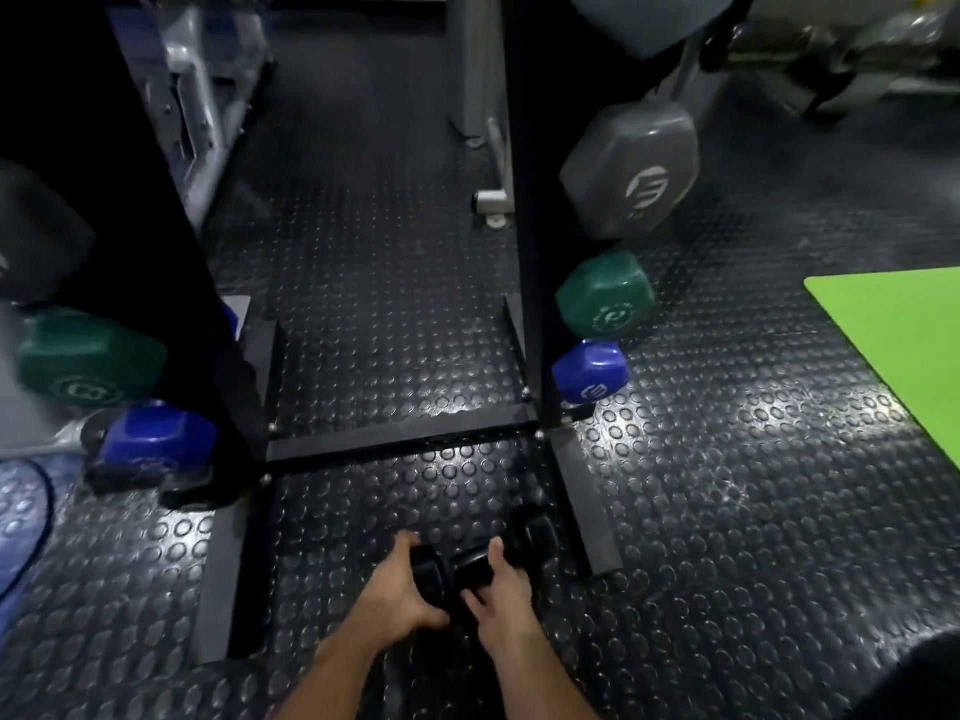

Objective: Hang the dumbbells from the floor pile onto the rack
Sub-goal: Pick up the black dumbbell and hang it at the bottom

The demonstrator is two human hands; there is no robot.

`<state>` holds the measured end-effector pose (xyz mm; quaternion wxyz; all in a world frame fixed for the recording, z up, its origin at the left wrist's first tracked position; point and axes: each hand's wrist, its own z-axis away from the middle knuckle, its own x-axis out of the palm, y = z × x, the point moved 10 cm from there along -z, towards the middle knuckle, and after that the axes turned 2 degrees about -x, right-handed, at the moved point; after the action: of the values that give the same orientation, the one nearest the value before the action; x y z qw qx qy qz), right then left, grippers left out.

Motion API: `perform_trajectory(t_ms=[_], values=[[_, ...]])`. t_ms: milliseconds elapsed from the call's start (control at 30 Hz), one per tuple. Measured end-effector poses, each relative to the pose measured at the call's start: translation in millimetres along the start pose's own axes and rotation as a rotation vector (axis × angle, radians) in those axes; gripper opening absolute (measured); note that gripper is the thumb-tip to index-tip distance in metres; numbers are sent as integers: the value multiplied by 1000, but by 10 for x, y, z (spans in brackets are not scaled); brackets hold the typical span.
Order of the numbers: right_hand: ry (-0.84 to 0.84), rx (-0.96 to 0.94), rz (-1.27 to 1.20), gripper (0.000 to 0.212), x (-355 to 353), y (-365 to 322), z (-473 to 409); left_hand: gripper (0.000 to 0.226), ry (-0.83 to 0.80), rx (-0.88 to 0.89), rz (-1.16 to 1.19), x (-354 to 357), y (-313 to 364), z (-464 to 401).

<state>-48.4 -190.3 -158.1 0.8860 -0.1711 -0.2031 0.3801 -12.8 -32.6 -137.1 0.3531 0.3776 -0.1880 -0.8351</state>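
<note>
You are at the pick-up step: both your hands are down on a black dumbbell point(480, 556) that lies on the studded rubber floor point(727, 511), just inside the front feet of the rack point(400, 443). Your left hand point(400, 589) curls its grip round the near head of the dumbbell, and your right hand point(501, 584) wraps its fingers round the bar in the middle; the far head points toward the right foot of the rack. The next move, as I judge it, calls for a firm two-handed lift and a turn of the weight so the bar can drop into a free cradle; which cradle is free the picture does not show. Mind what is already hung: on the right upright sit a grey dumbbell point(631, 168), a green dumbbell point(602, 293) and a blue dumbbell point(589, 371), and on the left side a second green one point(88, 358) and a second blue one point(156, 439). The low crossbar lies right ahead of your hands and could catch the weight as it rises. A green mat point(893, 345) lies off to the right, well apart.
</note>
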Motion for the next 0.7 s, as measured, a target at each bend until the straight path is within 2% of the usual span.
perform_trajectory(t_ms=[67,167,233,267,300,400,467,533,633,700], values=[[63,-103,14,29,-108,-194,-4,98,-2,24,-28,29,216,47],[101,-256,6,19,-217,-612,19,97,-26,72,-8,108,559,66],[120,-330,22,15,-282,-936,46,69,-89,134,6,193,878,63],[134,-367,41,17,-313,-1113,56,52,-126,160,9,241,1049,59],[141,-404,62,19,-343,-1283,50,44,-159,194,18,307,1207,40],[148,-504,133,22,-427,-1752,29,44,-202,296,96,473,1653,25],[189,-541,206,38,-491,-2022,13,32,-209,307,209,572,1869,12],[221,-563,277,52,-588,-2272,-55,29,-182,296,331,687,2071,-11],[207,-612,357,51,-627,-2656,-135,39,-170,283,525,900,2294,-81],[184,-636,417,47,-598,-2916,-179,31,-173,272,657,1014,2457,-124]])
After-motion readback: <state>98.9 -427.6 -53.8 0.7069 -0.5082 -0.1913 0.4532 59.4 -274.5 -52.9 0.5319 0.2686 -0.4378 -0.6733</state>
